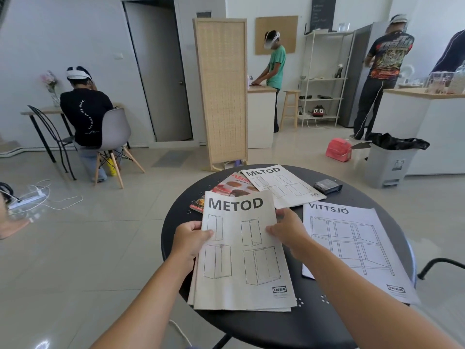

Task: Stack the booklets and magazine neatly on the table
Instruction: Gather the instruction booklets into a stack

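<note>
A white METOD booklet [241, 253] lies near the front left of the round black table [289, 321], with more sheets under it. My left hand [190, 239] pinches its left edge and my right hand [288, 231] grips its right edge. Beyond it, a red food magazine [232, 185] is partly covered by the held booklet. A second METOD booklet [281, 185] rests at the far side, overlapping the magazine. A VITTSJÖ booklet [352, 250] lies flat on the right, its corner past the table's rim.
A small black box [327, 185] sits at the table's far right. A grey bin [388, 162] and a red bag [338, 149] stand on the floor beyond. A black chair [440, 265] is at the right. Cables and a power strip [27, 197] lie on the left floor. Three people work in the background.
</note>
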A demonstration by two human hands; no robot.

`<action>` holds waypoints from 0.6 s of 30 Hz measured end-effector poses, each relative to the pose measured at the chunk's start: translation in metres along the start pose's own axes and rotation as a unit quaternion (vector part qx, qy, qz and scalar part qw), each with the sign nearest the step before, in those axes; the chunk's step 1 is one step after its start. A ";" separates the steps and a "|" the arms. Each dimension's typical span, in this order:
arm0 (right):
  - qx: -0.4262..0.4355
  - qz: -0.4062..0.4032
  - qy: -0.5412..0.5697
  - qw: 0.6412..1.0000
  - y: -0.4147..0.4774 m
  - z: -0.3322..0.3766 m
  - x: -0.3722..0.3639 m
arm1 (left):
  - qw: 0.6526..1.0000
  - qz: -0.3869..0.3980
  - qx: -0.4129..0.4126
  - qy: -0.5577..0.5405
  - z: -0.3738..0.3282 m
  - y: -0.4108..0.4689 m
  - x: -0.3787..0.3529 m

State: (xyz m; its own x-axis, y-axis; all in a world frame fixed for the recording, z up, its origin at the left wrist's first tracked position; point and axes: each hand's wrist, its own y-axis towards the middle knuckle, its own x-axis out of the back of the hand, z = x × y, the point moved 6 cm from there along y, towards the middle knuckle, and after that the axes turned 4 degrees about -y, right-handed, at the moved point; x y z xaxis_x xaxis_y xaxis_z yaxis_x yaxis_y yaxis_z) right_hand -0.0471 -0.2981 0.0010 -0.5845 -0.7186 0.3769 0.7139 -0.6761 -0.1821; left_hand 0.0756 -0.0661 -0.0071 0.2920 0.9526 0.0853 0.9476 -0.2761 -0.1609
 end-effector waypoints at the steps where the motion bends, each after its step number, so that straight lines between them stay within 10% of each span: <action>1: 0.000 0.003 -0.002 1.000 0.001 0.001 -0.001 | 1.000 -0.008 -0.011 0.021 -0.001 0.000 0.001; 18: 0.047 0.041 -0.127 0.990 0.027 0.016 -0.019 | 0.970 -0.116 -0.050 0.206 0.004 0.018 0.014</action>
State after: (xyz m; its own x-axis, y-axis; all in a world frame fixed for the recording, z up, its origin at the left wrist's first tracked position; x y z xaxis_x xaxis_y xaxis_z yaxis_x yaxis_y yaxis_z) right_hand -0.0104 -0.3000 0.0038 -0.4158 -0.6981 0.5829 0.7942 -0.5910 -0.1413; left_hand 0.0959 -0.0572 -0.0123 0.0761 0.8645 0.4969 0.9959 -0.0903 0.0046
